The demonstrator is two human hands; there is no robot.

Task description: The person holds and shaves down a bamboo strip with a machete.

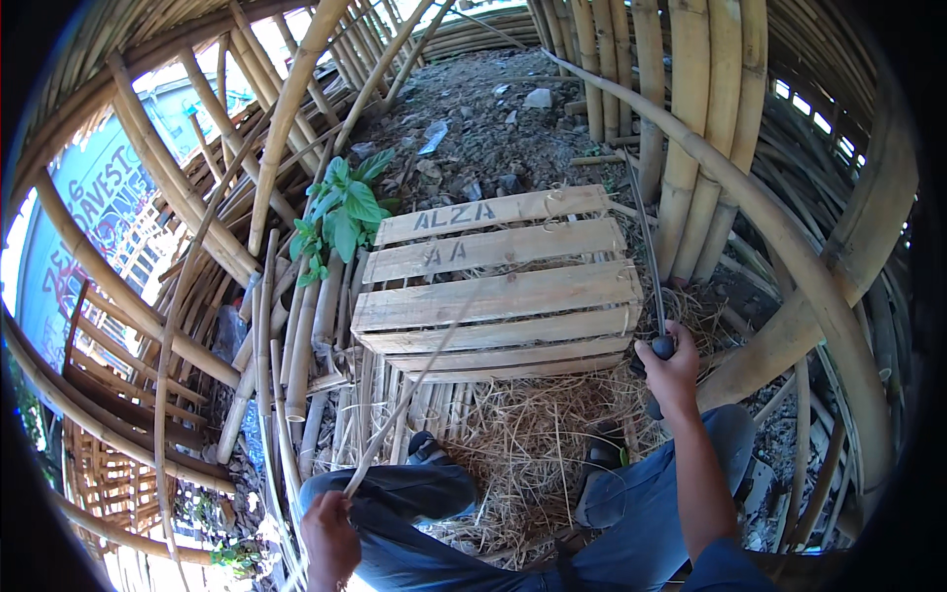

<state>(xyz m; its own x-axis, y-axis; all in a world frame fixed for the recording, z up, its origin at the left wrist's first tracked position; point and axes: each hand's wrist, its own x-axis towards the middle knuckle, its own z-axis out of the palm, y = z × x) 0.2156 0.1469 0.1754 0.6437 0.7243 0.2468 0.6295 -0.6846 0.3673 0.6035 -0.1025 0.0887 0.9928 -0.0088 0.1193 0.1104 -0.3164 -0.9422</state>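
My left hand [328,538], low on the left by my knee, is closed around one end of a thin bamboo strip [406,395]. The strip slants up and away to the right, passing in front of a slatted wooden crate [493,296]. My right hand [673,370] grips the black handle of a machete [651,252] just right of the crate. Its long, narrow blade points upward and away, seen nearly edge-on. The crate lies in front of my legs with dark lettering on its upper slats. Dry straw shows between the slats.
Straw and shavings [533,434] cover the ground between my feet. A leafy green plant [345,212] and bamboo poles [321,326] stand left of the crate. Thick bamboo posts [691,128] and a bent pole [769,212] rise at right. Rubble [464,128] lies beyond.
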